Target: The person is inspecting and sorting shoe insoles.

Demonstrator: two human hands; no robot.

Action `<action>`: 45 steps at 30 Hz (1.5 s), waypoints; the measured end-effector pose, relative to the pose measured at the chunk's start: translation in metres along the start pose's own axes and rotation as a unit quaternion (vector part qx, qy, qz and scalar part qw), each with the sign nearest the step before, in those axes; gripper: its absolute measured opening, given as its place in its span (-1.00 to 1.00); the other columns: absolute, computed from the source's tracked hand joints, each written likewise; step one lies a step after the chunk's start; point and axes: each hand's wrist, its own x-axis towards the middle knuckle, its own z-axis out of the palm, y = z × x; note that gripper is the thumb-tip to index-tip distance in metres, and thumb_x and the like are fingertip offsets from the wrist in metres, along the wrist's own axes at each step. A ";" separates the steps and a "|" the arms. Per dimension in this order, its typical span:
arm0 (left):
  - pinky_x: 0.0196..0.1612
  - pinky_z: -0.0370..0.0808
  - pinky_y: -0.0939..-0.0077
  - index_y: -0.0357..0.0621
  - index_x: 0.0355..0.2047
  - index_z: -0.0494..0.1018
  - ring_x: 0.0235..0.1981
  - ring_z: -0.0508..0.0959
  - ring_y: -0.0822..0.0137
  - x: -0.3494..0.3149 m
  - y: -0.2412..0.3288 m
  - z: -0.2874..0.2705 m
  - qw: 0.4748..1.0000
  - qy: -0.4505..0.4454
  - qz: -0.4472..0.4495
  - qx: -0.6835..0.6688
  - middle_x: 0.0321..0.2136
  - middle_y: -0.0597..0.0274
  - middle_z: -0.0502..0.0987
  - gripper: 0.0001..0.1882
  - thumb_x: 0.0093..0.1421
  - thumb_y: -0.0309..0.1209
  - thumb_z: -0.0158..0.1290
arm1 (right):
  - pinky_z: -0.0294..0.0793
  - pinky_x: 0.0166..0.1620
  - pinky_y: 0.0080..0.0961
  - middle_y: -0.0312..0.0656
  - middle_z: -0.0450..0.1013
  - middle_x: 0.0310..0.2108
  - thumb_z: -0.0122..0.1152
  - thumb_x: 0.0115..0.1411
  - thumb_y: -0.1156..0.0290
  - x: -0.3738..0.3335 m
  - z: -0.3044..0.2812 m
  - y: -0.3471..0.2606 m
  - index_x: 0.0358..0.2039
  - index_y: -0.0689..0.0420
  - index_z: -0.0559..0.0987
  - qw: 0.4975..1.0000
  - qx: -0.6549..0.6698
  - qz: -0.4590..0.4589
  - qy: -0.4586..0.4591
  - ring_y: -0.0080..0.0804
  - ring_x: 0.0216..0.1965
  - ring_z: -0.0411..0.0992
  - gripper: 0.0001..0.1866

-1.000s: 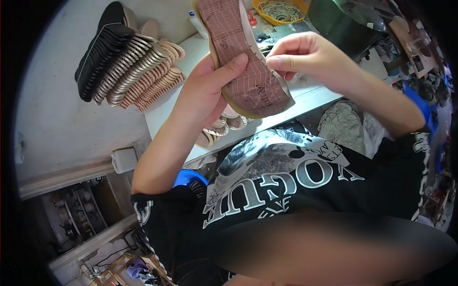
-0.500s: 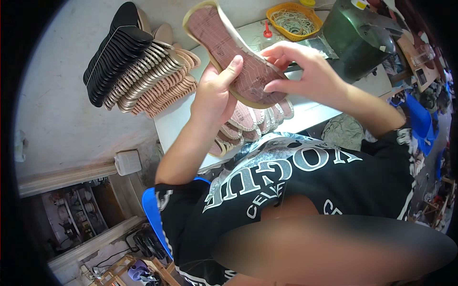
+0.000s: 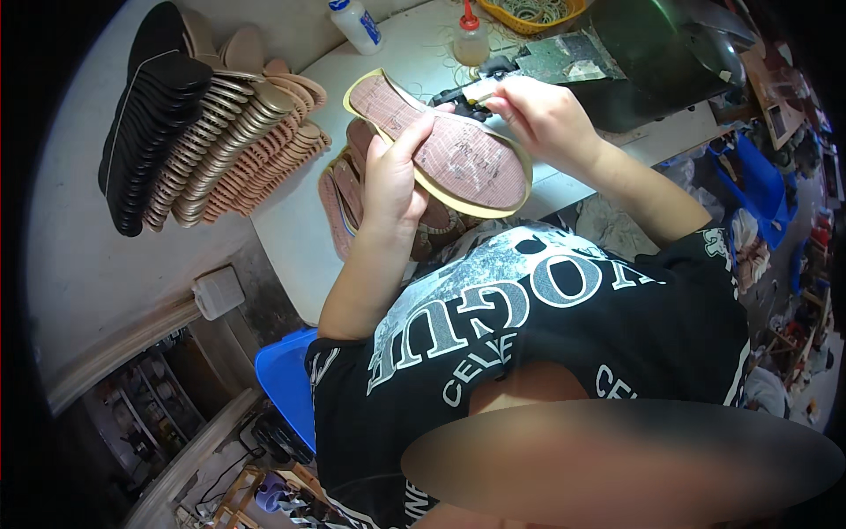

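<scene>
My left hand (image 3: 397,176) grips a shoe insole (image 3: 471,163) by its narrower middle, thumb across the face. The insole has a pinkish, paper-like face with faint markings and a cream edge. Beyond it, my right hand (image 3: 551,123) has thumb and fingers pinched together beside the black metal parts (image 3: 454,99) of a machine. A small whitish piece (image 3: 480,91) shows at those fingertips; its kind is not clear. More pinkish insoles (image 3: 339,198) lie on the white table (image 3: 291,256) under and left of my left hand, partly hidden.
Bundled black soles (image 3: 159,115) and rows of gold and tan ones (image 3: 247,141) stand at the left. A white bottle (image 3: 355,26), a red-tipped bottle (image 3: 471,44) and a yellow basket (image 3: 538,24) of bands are at the back. The dark green machine (image 3: 634,62) stands right.
The insole has come lower and tilted flatter in my left hand. My right hand has left its edge and pinches beside the machine's black parts. The whole view has shifted.
</scene>
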 end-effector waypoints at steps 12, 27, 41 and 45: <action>-0.12 0.53 0.37 -0.41 -0.10 0.34 -0.22 0.57 0.22 -0.013 -0.016 -0.005 0.998 0.043 0.035 0.006 -0.21 -0.06 0.53 -0.73 0.19 -0.54 -0.01 | 0.45 -0.38 -0.56 -0.20 0.49 -0.54 0.22 0.08 0.46 -0.012 -0.008 -0.016 -0.39 0.21 0.54 0.989 -0.033 -0.042 -0.135 -0.42 -0.50 0.48 -0.89; -0.14 0.54 0.42 -0.41 -0.15 0.37 -0.25 0.58 0.26 -0.022 -0.015 0.003 0.999 0.031 0.009 0.014 -0.24 -0.02 0.55 -0.77 0.20 -0.55 -0.01 | 0.45 -0.43 -0.50 -0.12 0.47 -0.53 0.21 0.08 0.49 -0.006 -0.010 -0.011 -0.45 0.25 0.54 0.989 0.011 -0.099 -0.111 -0.24 -0.53 0.45 -0.91; -0.19 0.54 0.48 -0.34 -0.14 0.34 -0.28 0.57 0.32 -0.029 -0.018 0.012 0.999 0.017 -0.025 0.015 -0.27 0.07 0.53 -0.78 0.18 -0.59 -0.02 | 0.51 -0.36 -0.42 -0.14 0.50 -0.46 0.24 0.06 0.41 0.000 -0.019 -0.008 -0.32 0.20 0.56 0.976 0.093 -0.130 -0.147 -0.23 -0.43 0.50 -0.82; -0.19 0.52 0.51 -0.32 -0.16 0.35 -0.28 0.56 0.36 -0.029 -0.024 0.011 0.999 0.003 -0.029 0.025 -0.28 0.10 0.53 -0.79 0.17 -0.59 -0.01 | 0.47 -0.43 -0.43 -0.18 0.45 -0.54 0.25 0.01 0.37 0.003 -0.023 -0.011 -0.37 0.15 0.53 0.963 -0.016 -0.177 -0.204 -0.25 -0.52 0.46 -0.82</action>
